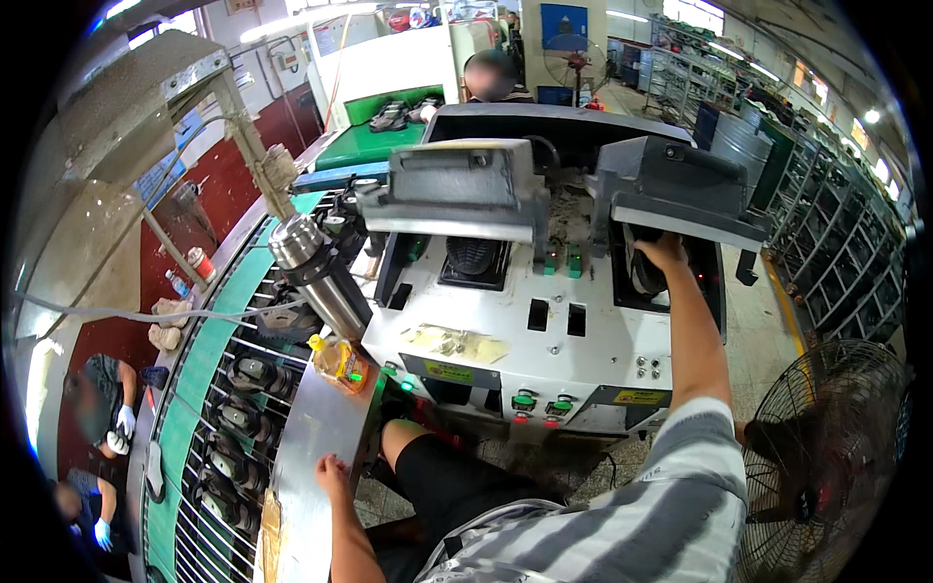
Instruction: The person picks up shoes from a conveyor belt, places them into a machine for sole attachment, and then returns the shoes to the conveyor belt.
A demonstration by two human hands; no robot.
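My right hand (663, 253) reaches under the raised right cover of a white two-station press machine (466, 311). It is closed on a dark shoe (645, 276) with a pale edge, sitting in that station's black well; the cover hides some of the fingers. My left hand (331, 472) hovers by the steel side table (303, 442), its fingers curled and nothing visible in them. In the left station, below its own raised cover (462, 194), lies a dark ridged form (471, 256), perhaps a sole.
Left of me runs a roller conveyor with a green belt (185, 428) and several dark shoes (243, 418). A steel flask (316, 272) and yellow-capped bottle (338, 364) stand beside the press. A large fan (807, 466) is close on my right. Other people (102, 394) work beyond the conveyor.
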